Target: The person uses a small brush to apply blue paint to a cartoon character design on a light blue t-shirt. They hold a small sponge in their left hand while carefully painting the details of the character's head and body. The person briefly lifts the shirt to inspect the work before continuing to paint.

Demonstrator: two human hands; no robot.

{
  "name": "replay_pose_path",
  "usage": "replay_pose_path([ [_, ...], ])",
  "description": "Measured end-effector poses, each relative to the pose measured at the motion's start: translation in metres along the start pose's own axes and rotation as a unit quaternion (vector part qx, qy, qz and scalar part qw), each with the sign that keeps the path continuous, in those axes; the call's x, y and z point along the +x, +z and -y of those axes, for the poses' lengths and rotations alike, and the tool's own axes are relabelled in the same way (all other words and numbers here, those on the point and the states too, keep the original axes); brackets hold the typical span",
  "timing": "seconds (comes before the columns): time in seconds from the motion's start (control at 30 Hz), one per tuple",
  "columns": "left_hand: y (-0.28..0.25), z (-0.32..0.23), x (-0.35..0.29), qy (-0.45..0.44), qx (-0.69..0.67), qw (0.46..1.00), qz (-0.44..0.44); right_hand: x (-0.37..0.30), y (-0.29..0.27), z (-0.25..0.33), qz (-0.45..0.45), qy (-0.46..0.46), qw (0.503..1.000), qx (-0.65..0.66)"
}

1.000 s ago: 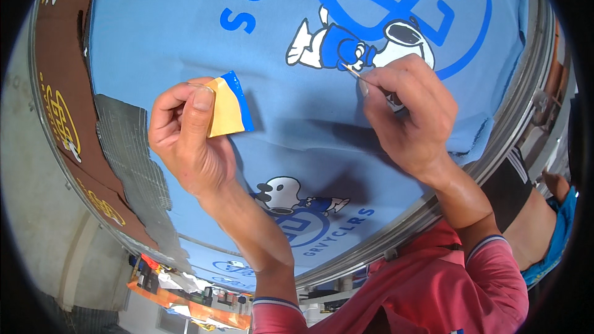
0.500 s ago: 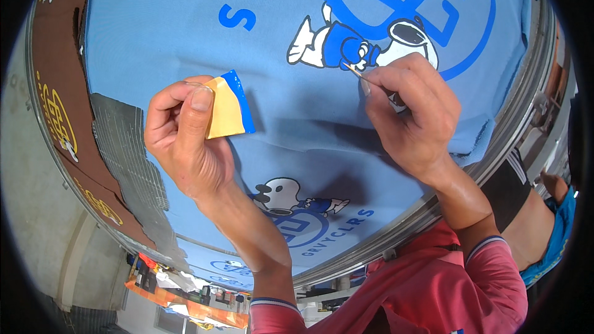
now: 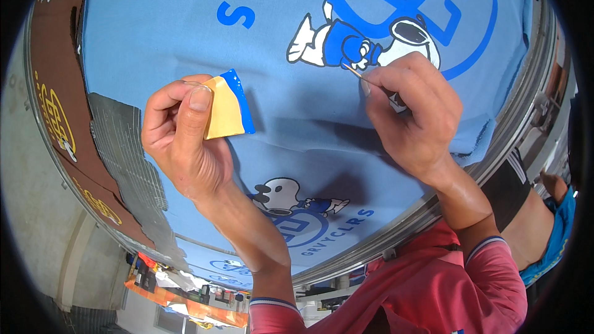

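Observation:
Between thumb and fingers, my left hand point(image 3: 185, 130) pinches a small tan card point(image 3: 224, 110) whose right edge carries wet-looking blue paint. My right hand point(image 3: 417, 108) is closed round a thin pointed stick point(image 3: 354, 71). Its tip is at the lower edge of a printed cartoon dog point(image 3: 342, 43) with a blue shirt; whether it touches the cloth I cannot tell. Both hands are over a light blue fabric panel point(image 3: 297, 108) with large blue lettering and a round blue emblem. My right hand covers part of the dog's head.
A second, smaller dog print point(image 3: 281, 195) lies nearer me. Brown printed fabric point(image 3: 59, 117) and a worn grey strip point(image 3: 127, 148) run along the left. A metal rail point(image 3: 495, 130) borders the right side. Another person's bare limb and blue clothing point(image 3: 554, 235) show at the far right.
Almost nothing differs. The left hand has shifted very slightly left with the card, and the stick's tip stays by the dog's shirt.

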State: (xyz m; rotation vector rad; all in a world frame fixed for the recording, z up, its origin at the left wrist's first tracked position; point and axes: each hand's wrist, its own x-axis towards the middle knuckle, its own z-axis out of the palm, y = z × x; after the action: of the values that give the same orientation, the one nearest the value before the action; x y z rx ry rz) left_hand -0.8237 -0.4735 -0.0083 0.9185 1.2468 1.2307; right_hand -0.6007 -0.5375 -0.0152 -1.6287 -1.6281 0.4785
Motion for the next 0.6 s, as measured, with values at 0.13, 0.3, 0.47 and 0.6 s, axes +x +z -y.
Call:
replay_pose_path([
  [0.13,0.0009,-0.0004,0.0001,-0.001,-0.003,1.000,-0.011,-0.0004,0.0007,0.0000,-0.005,0.008,1.000,0.009],
  [0.3,-0.0009,0.0010,0.0006,0.000,-0.008,1.000,-0.005,0.0002,-0.0004,0.0007,0.003,0.009,1.000,0.006],
  [0.47,-0.0039,0.0002,0.0011,0.000,0.001,1.000,0.031,0.0005,-0.0003,0.0009,-0.004,0.015,1.000,0.003],
  [0.6,-0.0036,0.0011,0.0006,-0.001,0.009,0.999,0.034,-0.0005,-0.0001,-0.0004,-0.002,0.008,1.000,0.014],
])
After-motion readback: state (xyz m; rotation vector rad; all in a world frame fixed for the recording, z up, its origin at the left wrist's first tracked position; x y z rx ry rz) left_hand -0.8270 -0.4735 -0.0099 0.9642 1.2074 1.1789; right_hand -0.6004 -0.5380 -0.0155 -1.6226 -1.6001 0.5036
